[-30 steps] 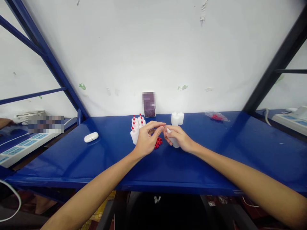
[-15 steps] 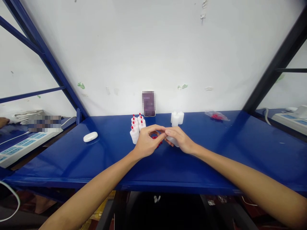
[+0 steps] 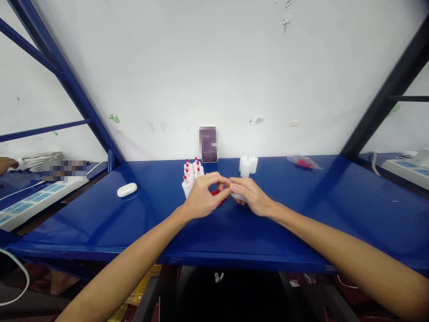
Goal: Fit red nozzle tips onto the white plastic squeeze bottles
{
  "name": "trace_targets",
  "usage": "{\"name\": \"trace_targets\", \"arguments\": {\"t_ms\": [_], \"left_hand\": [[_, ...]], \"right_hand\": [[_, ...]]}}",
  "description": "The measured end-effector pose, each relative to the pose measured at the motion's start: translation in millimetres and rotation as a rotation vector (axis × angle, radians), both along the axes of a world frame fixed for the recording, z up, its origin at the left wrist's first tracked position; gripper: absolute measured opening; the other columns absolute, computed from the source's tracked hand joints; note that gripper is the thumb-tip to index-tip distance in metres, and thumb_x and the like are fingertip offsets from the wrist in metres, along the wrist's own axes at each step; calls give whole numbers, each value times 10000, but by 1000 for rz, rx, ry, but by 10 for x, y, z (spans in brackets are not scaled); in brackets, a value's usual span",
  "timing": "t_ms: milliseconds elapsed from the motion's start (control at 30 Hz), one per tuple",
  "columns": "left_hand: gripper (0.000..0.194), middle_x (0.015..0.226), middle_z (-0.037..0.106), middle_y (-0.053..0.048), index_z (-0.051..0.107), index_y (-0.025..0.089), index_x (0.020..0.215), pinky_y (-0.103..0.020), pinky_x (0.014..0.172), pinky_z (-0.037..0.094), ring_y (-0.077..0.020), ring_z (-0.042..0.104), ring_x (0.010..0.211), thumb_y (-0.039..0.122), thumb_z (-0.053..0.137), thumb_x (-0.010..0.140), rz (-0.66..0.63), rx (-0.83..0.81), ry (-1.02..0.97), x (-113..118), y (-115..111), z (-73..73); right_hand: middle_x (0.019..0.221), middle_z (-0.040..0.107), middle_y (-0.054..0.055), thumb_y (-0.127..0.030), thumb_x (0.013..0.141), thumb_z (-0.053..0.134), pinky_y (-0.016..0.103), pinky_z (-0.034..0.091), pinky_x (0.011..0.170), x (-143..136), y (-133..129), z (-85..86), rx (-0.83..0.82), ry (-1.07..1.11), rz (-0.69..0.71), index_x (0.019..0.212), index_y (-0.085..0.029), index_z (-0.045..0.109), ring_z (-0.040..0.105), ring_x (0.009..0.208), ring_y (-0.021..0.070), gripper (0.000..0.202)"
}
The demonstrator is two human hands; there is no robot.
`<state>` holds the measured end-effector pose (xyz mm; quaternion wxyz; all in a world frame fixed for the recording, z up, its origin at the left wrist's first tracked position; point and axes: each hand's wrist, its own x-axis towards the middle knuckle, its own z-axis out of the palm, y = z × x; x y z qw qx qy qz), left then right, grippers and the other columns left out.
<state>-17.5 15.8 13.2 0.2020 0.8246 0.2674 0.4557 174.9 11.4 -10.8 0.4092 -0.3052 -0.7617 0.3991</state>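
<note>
Above the middle of the blue table, my right hand (image 3: 253, 196) is closed around a small white plastic bottle (image 3: 238, 197), mostly covered by the fingers. My left hand (image 3: 205, 196) meets it at the fingertips, thumb and forefinger pinched together at the bottle's end. Whatever lies in that pinch is hidden. Small red caps (image 3: 214, 192) lie in a loose pile behind and below my left hand. Just left of that hand stand several white bottles with red tips (image 3: 188, 182), upright in a close group. Farther back, plain white bottles (image 3: 246, 167) stand together without red tips.
A phone (image 3: 209, 145) leans against the wall at the back. The table (image 3: 295, 232) also carries a white earbud case (image 3: 127, 190) at left and a clear bag with red pieces (image 3: 304, 163) at back right. Power strips (image 3: 33, 201) and another person's hand (image 3: 7, 165) are at far left.
Less of the white bottle shows now beneath my right hand, as if it has been turned or tilted. Both hands stay together in nearly the same place.
</note>
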Motion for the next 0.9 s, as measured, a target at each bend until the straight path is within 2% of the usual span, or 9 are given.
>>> {"name": "trace_targets", "arguments": {"t_ms": [67, 133, 200, 267, 367, 467, 567, 767, 900], "left_hand": [[153, 721, 647, -10, 655, 159, 869, -253, 647, 475, -125, 593, 664, 310, 671, 854, 9, -76, -44, -177, -10, 154], [193, 547, 591, 41, 592, 168, 955, -217, 522, 436, -105, 543, 491, 353, 611, 903, 67, -217, -68, -374, -60, 274], [204, 473, 555, 72, 559, 186, 976, -192, 447, 391, -100, 509, 401, 380, 588, 920, 126, -335, 88, -530, -142, 301], [197, 484, 567, 71, 569, 198, 956, -188, 431, 381, -103, 516, 382, 393, 553, 936, 156, -371, 300, -611, -220, 226], [193, 531, 596, 49, 608, 205, 956, -204, 480, 384, -125, 568, 444, 361, 496, 962, 219, -254, 563, -616, -248, 19], [232, 595, 636, 15, 603, 210, 1131, -233, 535, 379, -176, 630, 557, 307, 463, 974, 391, -62, 724, -581, -179, -139], [339, 642, 664, -9, 524, 205, 1294, -246, 555, 386, -208, 659, 612, 289, 450, 973, 565, 65, 796, -561, -143, -198], [327, 766, 717, -53, 572, 223, 1251, -267, 595, 440, -215, 693, 661, 310, 399, 988, 438, 126, 924, -551, -270, -240], [396, 797, 726, -86, 534, 216, 1329, -305, 605, 466, -269, 710, 714, 347, 376, 990, 510, 96, 1041, -576, -300, -272]], "right_hand": [[567, 479, -36, -529, 965, 397, 248, 357, 516, 7, 7, 4, 2, -2, -39, 799, -174, 573, 454, 507, 116, 430], [548, 477, -41, -495, 975, 381, 250, 370, 532, 16, 19, 7, 5, -19, -70, 822, -175, 591, 466, 505, 121, 412], [547, 475, -42, -458, 973, 398, 252, 373, 545, 21, 28, 10, 17, -52, -93, 819, -174, 602, 470, 510, 121, 381], [551, 479, -43, -440, 967, 419, 253, 365, 548, 18, 30, 14, 36, -90, -106, 798, -174, 598, 467, 510, 119, 362], [559, 489, -42, -429, 966, 437, 250, 348, 550, 4, 16, 23, 65, -156, -113, 786, -175, 594, 469, 525, 120, 349], [570, 495, -40, -412, 972, 432, 249, 338, 556, -7, 0, 30, 83, -190, -121, 775, -177, 591, 470, 540, 121, 346], [575, 495, -39, -404, 975, 429, 249, 337, 561, -10, -3, 33, 89, -195, -128, 784, -178, 599, 471, 548, 122, 341], [621, 536, -25, -439, 955, 470, 260, 378, 597, 8, 29, 11, 66, -121, -128, 791, -179, 595, 508, 587, 134, 332], [651, 584, -2, -475, 942, 469, 273, 397, 641, 34, 84, -33, 54, -29, -108, 773, -176, 606, 530, 635, 147, 370]]}}
